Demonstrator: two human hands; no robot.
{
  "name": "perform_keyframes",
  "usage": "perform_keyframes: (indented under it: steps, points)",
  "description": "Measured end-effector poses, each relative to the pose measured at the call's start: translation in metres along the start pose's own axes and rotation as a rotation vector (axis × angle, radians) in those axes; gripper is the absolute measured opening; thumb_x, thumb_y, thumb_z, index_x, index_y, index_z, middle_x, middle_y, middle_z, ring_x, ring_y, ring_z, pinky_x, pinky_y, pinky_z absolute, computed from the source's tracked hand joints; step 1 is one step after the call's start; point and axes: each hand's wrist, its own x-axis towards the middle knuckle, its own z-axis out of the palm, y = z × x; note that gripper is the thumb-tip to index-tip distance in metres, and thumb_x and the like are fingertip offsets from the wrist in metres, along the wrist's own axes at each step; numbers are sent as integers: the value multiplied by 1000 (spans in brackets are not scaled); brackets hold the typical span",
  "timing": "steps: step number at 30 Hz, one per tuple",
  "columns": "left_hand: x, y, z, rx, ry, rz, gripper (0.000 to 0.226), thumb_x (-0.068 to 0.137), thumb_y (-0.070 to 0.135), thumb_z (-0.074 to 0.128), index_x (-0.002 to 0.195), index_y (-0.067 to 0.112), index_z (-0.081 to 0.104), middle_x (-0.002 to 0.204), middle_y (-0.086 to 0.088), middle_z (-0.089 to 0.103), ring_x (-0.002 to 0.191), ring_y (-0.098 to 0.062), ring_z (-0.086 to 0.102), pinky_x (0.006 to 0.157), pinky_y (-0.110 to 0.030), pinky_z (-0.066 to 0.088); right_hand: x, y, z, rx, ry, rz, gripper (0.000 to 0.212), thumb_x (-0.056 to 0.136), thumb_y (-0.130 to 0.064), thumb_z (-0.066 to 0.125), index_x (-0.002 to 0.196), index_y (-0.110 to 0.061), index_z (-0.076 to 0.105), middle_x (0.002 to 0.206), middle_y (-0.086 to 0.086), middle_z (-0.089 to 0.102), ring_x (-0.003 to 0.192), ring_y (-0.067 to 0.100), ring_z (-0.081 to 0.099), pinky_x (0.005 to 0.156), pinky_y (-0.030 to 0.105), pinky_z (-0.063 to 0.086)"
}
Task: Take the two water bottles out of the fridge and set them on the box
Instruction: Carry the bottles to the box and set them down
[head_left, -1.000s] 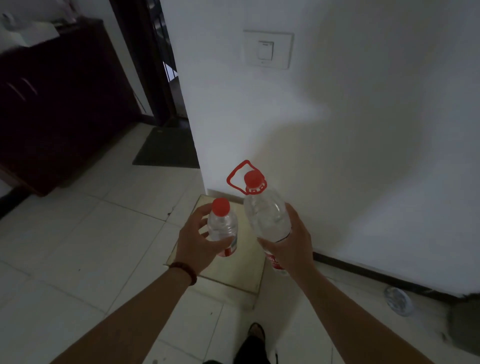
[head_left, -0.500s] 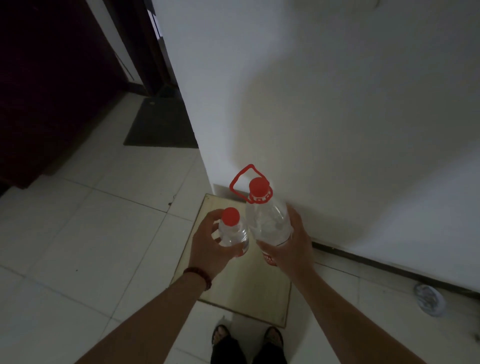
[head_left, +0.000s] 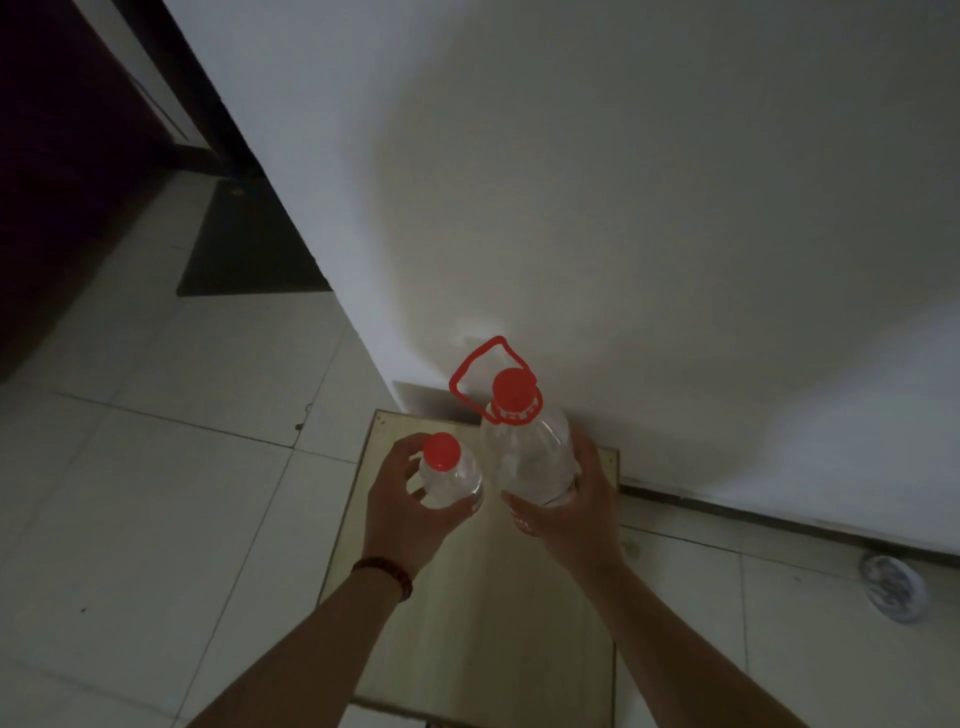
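Closer now over the box (head_left: 483, 649), left hand (head_left: 405, 514) grips small bottle (head_left: 449, 478), right hand (head_left: 571, 509) large bottle (head_left: 524, 447).

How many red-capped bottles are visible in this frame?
2. The small bottle is held in the left hand; the large bottle, with a red carry loop, is in the right hand. Both are above the box. None seems hidden.

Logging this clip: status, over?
Left hand grips small bottle, right hand large bottle. Both above box. Nothing blocking.
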Motion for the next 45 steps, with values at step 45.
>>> perform_keyframes:
  steps: [45]
  points:
    - [-81, 100, 15, 87, 95, 5, 60, 63, 23, 86, 114, 29, 54, 120, 11, 57, 114, -5, 51, 97, -37, 44, -40, -62, -69, 22, 32, 119, 95, 56, -37, 89, 133, -34, 33, 126, -21, 43, 117, -7, 44, 93, 21, 44]
